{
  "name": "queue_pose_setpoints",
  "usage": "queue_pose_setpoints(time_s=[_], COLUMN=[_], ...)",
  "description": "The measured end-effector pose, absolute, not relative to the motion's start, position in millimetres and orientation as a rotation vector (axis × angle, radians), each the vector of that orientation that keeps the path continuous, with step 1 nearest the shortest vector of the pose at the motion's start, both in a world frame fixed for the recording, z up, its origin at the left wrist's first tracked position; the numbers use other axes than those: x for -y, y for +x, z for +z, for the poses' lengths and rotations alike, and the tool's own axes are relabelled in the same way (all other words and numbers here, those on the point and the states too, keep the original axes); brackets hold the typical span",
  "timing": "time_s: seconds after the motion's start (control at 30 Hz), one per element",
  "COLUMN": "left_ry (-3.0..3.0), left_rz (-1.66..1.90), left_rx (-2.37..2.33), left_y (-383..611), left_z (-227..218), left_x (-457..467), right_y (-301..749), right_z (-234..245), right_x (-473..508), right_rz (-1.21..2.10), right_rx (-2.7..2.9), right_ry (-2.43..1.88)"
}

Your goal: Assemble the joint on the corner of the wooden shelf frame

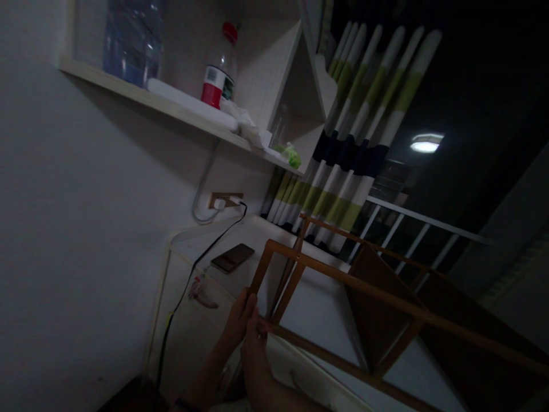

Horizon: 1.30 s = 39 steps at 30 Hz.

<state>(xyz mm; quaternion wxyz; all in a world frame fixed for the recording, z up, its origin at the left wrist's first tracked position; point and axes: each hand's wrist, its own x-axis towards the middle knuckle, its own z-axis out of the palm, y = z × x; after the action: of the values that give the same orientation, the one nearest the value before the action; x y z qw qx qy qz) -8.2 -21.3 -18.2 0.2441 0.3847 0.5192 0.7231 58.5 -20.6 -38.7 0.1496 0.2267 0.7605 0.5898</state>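
A wooden rack frame (343,277) of thin orange-brown bars, with dark brown panels (377,309) inside it, lies tilted across a white surface. Both my hands are at its near left end. My left hand (238,323) has its fingers wrapped round the end bar of the frame. Just beside it, my right hand (256,342) pinches the lower corner of the same end. The room is dim and the fingertips are hard to make out.
A white cabinet (189,320) carries a dark phone (232,257) with a black cable (201,257) running to a wall socket (225,199). Above, a wall shelf (128,91) bears a big water bottle (132,40) and a red-capped bottle (218,74). A striped curtain (355,143) hangs by the window rail (429,220).
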Motion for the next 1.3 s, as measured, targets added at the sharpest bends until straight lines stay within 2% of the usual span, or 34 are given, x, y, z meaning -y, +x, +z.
queue_pose_setpoints(time_s=[0.23,0.47,0.57,0.9,1.3], left_ry=[1.202,1.188,1.216,1.224,1.123], left_rz=[2.030,1.987,1.992,1.989,1.996], left_rx=[-1.590,-1.568,-1.568,-1.604,-1.633], left_y=[-16,-15,-15,-18,-18], left_z=[-27,-28,-25,-25,-24], left_x=[15,15,16,17,18], right_y=[69,79,82,94,108], right_z=[-41,-34,-35,-21,-6], right_x=[21,28,25,17,8], right_rz=[1.740,1.344,1.275,1.394,1.344], right_rx=[-2.290,-2.744,-2.818,-2.902,-3.005], right_ry=[0.746,0.891,0.754,0.246,-0.238])
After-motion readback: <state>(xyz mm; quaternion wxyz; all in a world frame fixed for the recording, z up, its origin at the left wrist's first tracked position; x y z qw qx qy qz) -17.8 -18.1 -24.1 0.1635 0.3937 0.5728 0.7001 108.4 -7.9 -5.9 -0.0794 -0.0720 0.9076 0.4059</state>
